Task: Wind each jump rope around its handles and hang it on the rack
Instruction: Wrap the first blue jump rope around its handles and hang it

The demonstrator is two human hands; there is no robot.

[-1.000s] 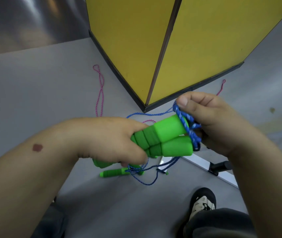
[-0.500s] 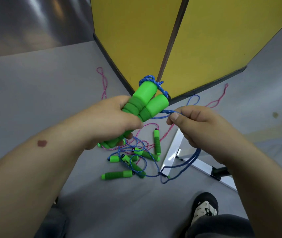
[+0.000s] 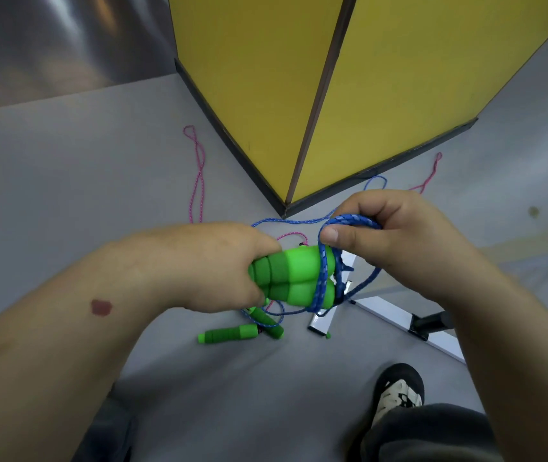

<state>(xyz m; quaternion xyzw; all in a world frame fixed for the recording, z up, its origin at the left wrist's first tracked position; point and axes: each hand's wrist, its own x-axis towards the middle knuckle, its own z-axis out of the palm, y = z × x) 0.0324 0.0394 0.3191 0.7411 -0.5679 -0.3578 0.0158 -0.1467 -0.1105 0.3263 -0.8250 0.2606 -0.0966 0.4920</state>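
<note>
My left hand (image 3: 199, 265) grips two green foam handles (image 3: 294, 278) held side by side, their free ends pointing right. A blue cord (image 3: 321, 281) loops around the handles near those ends. My right hand (image 3: 396, 241) pinches a bend of the same blue cord just above and right of the handles, with more cord hanging below it. On the grey floor beneath lie other green handles (image 3: 229, 333) tangled with blue and pink cord (image 3: 197, 175).
A yellow panelled wall corner (image 3: 286, 205) with a dark base stands straight ahead. A white metal rack foot (image 3: 389, 311) lies on the floor at lower right. My shoe (image 3: 397, 391) is near the bottom edge.
The handles have come down from pointing up to lying level. My right hand rose and brought the cord over their ends, laying another loop.
</note>
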